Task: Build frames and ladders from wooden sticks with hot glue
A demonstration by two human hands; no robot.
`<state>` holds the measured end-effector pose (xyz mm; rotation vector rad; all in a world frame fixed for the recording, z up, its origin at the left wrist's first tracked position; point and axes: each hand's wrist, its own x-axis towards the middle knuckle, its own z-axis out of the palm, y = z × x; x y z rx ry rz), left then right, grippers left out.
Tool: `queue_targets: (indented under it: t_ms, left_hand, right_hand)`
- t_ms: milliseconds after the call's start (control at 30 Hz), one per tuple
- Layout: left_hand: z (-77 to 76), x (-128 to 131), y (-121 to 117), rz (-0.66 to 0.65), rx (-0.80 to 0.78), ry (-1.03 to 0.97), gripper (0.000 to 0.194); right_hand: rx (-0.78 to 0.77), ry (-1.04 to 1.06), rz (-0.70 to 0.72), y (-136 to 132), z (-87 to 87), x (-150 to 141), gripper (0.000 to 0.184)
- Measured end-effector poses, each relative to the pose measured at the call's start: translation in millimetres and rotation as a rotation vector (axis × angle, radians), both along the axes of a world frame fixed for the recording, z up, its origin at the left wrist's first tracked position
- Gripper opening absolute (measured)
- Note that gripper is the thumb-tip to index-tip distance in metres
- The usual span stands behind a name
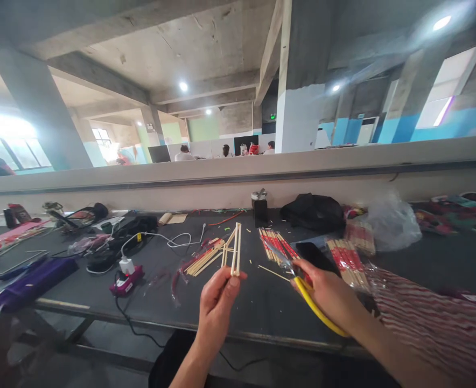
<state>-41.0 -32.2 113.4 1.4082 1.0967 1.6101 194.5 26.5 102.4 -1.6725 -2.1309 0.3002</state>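
My left hand (pixel 218 297) is closed around the lower end of a small frame of pale wooden sticks (pixel 238 247), held upright above the dark table. Two long sticks stand side by side in it, with shorter pieces joined at an angle on the left. My right hand (pixel 322 288) grips a pair of pliers (pixel 314 306) with yellow and red handles, whose metal jaws point up and left over sticks with red wrapping (pixel 276 245). Beneath the jaws lies a single loose stick (pixel 273 272). Left of the frame is a pile of bare sticks (pixel 204 257).
Packed sticks (pixel 349 264), a clear plastic bag (pixel 395 221) and a striped cloth (pixel 427 318) lie to the right. A black bag (pixel 314 211) sits at the back by the wall. A magenta power strip (pixel 127 281) with a white charger and cables is on the left.
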Motion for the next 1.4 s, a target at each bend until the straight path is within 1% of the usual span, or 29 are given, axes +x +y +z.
queue_targets:
  t_ms: [100,167,233,367,467,567,667,767,867,967,1033,1133,1267,1400]
  left_hand:
    - [0.1,-3,1,0.031,0.009,-0.045,0.031]
    - [2.5,-5,2,0.037,0.009,-0.073,0.03]
    - [6.5,-7,4,0.044,0.005,-0.118,0.03]
    - [15.2,-12,7,0.046,-0.017,-0.234,0.032]
    - [18.4,-14,8,0.017,-0.01,-0.316,0.04]
    - [18.8,-13,8,-0.006,-0.02,-0.363,0.045]
    - [18.0,-9,7,-0.039,-0.04,-0.371,0.044]
    - [16.1,-4,5,-0.104,-0.064,-0.388,0.043]
    - [13.2,0,4,-0.162,-0.123,-0.478,0.04]
    - [10.0,2,3,-0.199,-0.192,-0.578,0.036]
    - [8.1,1,3,-0.206,-0.216,-0.651,0.035]
    - [5.7,-2,3,-0.244,-0.238,-0.75,0.03]
    - [4.9,-8,1,-0.304,-0.252,-0.728,0.03]
    - [5.9,-14,-4,-0.303,-0.248,-0.676,0.032]
  right_hand:
    - [-0.11,-0.101,-0.067,10,-41.3,17,0.036]
    - [-0.143,-0.126,-0.072,14,-62.1,29,0.04]
    - [-0.138,-0.145,-0.075,15,-75.4,40,0.044]
    - [-0.07,-0.147,-0.072,17,-89.5,54,0.045]
    - [-0.026,-0.162,-0.051,19,-96.4,57,0.047]
    - [-0.023,-0.2,-0.031,18,-99.7,55,0.05]
    - [-0.025,-0.252,-0.021,13,-98.7,50,0.051]
    - [0.01,-0.285,-0.01,11,-95.8,46,0.052]
    - [0.015,-0.283,0.004,13,-92.1,43,0.053]
    - [-0.021,-0.265,-0.006,17,-89.6,42,0.051]
    - [-0.046,-0.255,-0.017,19,-90.3,42,0.052]
    - [-0.07,-0.257,-0.02,22,-96.1,45,0.054]
    - [-0.045,-0.257,0.011,27,-108.8,51,0.055]
    - [0.012,-0.238,0.046,28,-116.2,55,0.048]
